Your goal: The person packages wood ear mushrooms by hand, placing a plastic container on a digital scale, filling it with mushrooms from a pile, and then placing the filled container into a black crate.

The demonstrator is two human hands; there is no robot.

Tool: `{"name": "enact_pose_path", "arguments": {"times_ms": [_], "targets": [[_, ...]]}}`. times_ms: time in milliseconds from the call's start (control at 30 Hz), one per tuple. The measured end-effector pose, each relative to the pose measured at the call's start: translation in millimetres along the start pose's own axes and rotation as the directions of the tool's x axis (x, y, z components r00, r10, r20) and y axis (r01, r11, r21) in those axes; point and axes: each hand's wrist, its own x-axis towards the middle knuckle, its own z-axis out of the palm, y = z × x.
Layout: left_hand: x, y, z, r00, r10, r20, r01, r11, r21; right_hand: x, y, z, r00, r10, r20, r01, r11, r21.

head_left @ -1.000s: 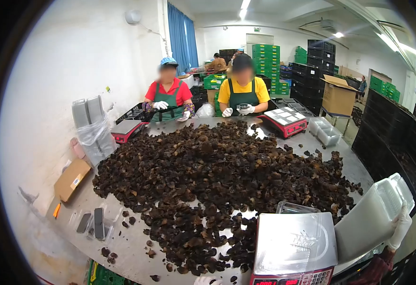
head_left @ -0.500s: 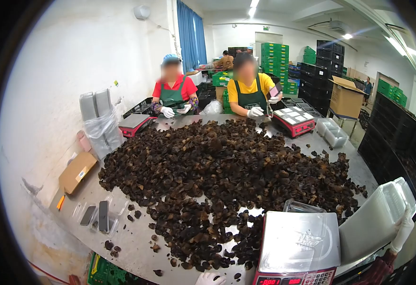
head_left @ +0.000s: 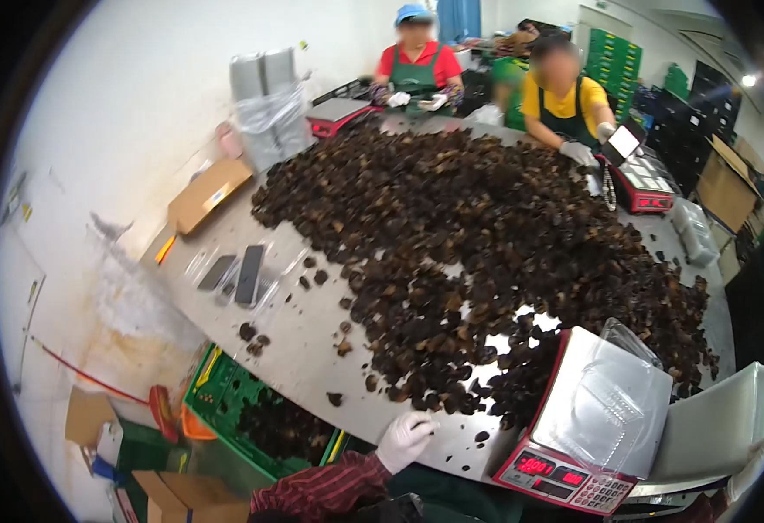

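My left hand (head_left: 405, 440), in a white glove and a dark red striped sleeve, is at the table's near edge. Its fingers are curled together; a small dark spot shows at them, too small to name. Before it spreads a large heap of dark brown wood ear mushrooms (head_left: 487, 218). My right hand (head_left: 755, 466) barely shows at the lower right, against a stack of clear plastic trays (head_left: 705, 418), its fingers hidden. Between my hands stands a red digital scale (head_left: 565, 475) with a clear plastic tray (head_left: 604, 418) on its metal plate.
Under the table's left edge is a green crate (head_left: 216, 405) holding more mushrooms. Two dark phone-like slabs (head_left: 248, 275) lie on clear trays beside a cardboard box lid (head_left: 212, 193). Across the table, a person in red (head_left: 417, 74) and one in yellow (head_left: 565, 100) stand by scales.
My view has turned left and down, so the crate and floor boxes now show. My left hand has come further into view over the table edge. The person in yellow has tilted a phone-like object.
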Motion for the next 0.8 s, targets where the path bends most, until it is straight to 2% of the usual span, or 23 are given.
{"name": "enact_pose_path", "arguments": {"times_ms": [33,67,100,133,167,200,267,367,433,467,500,533,567,600,633,667,700,733,800], "targets": [[0.7,-0.9,-10.6,0.999,-0.048,-0.019,0.048,0.999,-0.022,12.6,11.2,-16.4,0.99,-0.141,0.02,0.141,0.956,-0.256],[4.3,-0.2,-23.0,0.995,-0.057,-0.08,0.06,0.998,0.026,28.4,26.6,-41.5,0.958,-0.277,0.071,0.275,0.828,-0.489],[-0.5,-8.4,-30.5,0.988,-0.089,-0.13,0.101,0.991,0.09,42.6,39.9,-64.8,0.906,-0.394,0.153,0.386,0.625,-0.679],[-6.8,-19.9,-37.7,0.977,-0.116,-0.179,0.144,0.978,0.152,57.3,53.5,-88.3,0.838,-0.479,0.261,0.461,0.366,-0.809],[-11.4,-30.5,-47.5,0.977,-0.107,-0.186,0.159,0.944,0.29,64.0,57.1,-96.8,0.759,-0.527,0.383,0.491,0.076,-0.868],[-14.0,-40.6,-57.9,0.977,-0.095,-0.191,0.169,0.891,0.422,46.6,32.8,-68.2,0.759,-0.525,0.384,0.494,0.08,-0.866],[-9.5,-53.2,-73.8,0.98,-0.109,-0.165,0.186,0.789,0.585,12.3,-12.0,-16.5,0.919,-0.326,0.221,0.297,0.202,-0.933],[0.9,-69.8,-84.5,0.964,-0.121,-0.239,0.243,0.771,0.589,22.4,-0.2,-27.8,0.912,-0.344,0.224,0.299,0.182,-0.937],[-0.1,-95.7,-88.8,0.948,-0.222,-0.228,0.312,0.789,0.529,32.3,11.7,-43.3,0.912,-0.349,0.213,0.284,0.165,-0.944],[4.4,-106.1,-90.3,0.949,-0.217,-0.228,0.308,0.794,0.524,44.1,28.7,-61.8,0.919,-0.344,0.192,0.284,0.24,-0.928],[10.7,-115.7,-92.3,0.919,-0.239,-0.314,0.362,0.825,0.433,50.2,39.1,-74.1,0.925,-0.338,0.171,0.282,0.313,-0.907],[17.9,-122.3,-94.2,0.88,-0.267,-0.394,0.408,0.849,0.335,35.9,25.3,-53.8,0.924,-0.343,0.166,0.279,0.31,-0.909],[25.2,-126.9,-96.3,0.864,-0.326,-0.383,0.441,0.858,0.263,21.5,13.4,-32.3,0.961,-0.275,0.019,0.2,0.647,-0.736],[34.3,-128.6,-98.2,0.865,-0.322,-0.385,0.437,0.861,0.261,1.5,-6.7,0.5,0.984,-0.155,-0.091,0.099,0.888,-0.449],[43.2,-129.1,-100.2,0.9,-0.3,-0.316,0.393,0.872,0.293,-8.5,-17.5,17.5,0.989,-0.002,-0.145,-0.012,0.996,-0.093],[51.7,-128.5,-102.5,0.929,-0.277,-0.245,0.348,0.88,0.323,-8.7,-19.9,18.1,0.989,-0.003,-0.145,-0.01,0.996,-0.091],[62.0,-119.2,-104.3,0.94,-0.292,-0.177,0.342,0.813,0.472,-6.2,-21.2,13.9,0.989,-0.076,-0.131,0.035,0.956,-0.291],[66.1,-122.1,-102.0,0.95,-0.284,-0.127,0.306,0.774,0.554,-0.7,-19.9,5.3,0.985,-0.143,-0.1,0.079,0.876,-0.476],[66.6,-147.3,-97.7,0.961,-0.253,-0.115,0.273,0.778,0.566,8.7,-18.3,-5.6,0.97,-0.244,0.006,0.159,0.612,-0.774]]}}
